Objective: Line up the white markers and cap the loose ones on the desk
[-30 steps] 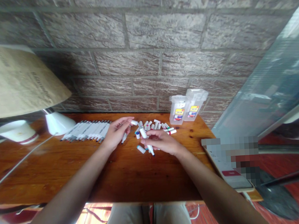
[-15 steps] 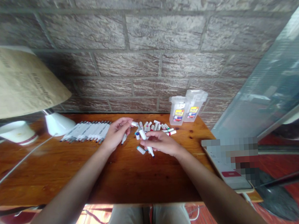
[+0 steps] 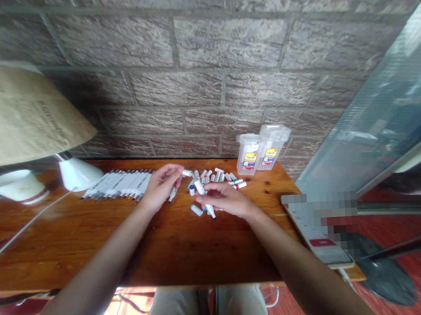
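My right hand (image 3: 223,199) is closed around a white marker (image 3: 208,206), tilted with a dark tip at its lower end. Between the thumb and fingers of my left hand (image 3: 164,184) is a white marker cap (image 3: 186,172), apart from the marker. Beyond my hands lies a loose pile of white caps (image 3: 217,176) with coloured ends. A cap with a blue end (image 3: 192,190) stands between my hands, and a cap with a teal end (image 3: 196,209) lies nearer me. One marker (image 3: 172,194) rests on the wood beside my left hand.
Several markers (image 3: 117,184) lie in a row at the left, next to a lamp (image 3: 78,172) and a white cup (image 3: 18,188). Two clear plastic cases (image 3: 248,162) stand at the back right. A phone (image 3: 322,241) lies on the table's (image 3: 188,258) right edge.
Both hands keep their grips, with the cap and marker held almost as before. The whole view has shifted slightly, so everything appears a little further left.
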A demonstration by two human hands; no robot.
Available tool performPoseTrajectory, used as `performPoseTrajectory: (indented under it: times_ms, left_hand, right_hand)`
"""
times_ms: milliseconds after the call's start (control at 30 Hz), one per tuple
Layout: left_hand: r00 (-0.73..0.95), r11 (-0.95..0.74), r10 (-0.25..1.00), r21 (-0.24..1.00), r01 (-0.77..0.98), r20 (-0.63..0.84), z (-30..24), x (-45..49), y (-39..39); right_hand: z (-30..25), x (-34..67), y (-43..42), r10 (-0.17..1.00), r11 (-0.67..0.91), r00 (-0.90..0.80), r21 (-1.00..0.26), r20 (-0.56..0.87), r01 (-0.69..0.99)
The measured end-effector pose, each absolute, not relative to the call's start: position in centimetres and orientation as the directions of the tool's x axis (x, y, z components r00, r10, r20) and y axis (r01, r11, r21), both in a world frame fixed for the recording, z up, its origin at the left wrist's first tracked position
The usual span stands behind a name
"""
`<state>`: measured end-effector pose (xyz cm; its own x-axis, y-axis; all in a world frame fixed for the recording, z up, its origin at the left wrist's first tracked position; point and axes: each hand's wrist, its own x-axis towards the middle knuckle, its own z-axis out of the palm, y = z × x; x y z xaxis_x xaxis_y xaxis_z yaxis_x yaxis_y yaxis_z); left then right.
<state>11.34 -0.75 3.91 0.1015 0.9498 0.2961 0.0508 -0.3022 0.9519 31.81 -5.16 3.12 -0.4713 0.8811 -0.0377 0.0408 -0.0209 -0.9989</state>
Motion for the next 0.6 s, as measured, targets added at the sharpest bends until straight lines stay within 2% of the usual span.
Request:
performPoseTrajectory:
  times_ms: [600]
  left_hand:
    - [0.137, -0.338, 0.936, 0.937, 0.087, 0.325, 3.91, 11.17, -0.86]
  right_hand:
    - [2.44, 31.92, -4.82, 0.876, 0.03, -0.481, -0.995, -0.02, 0.096]
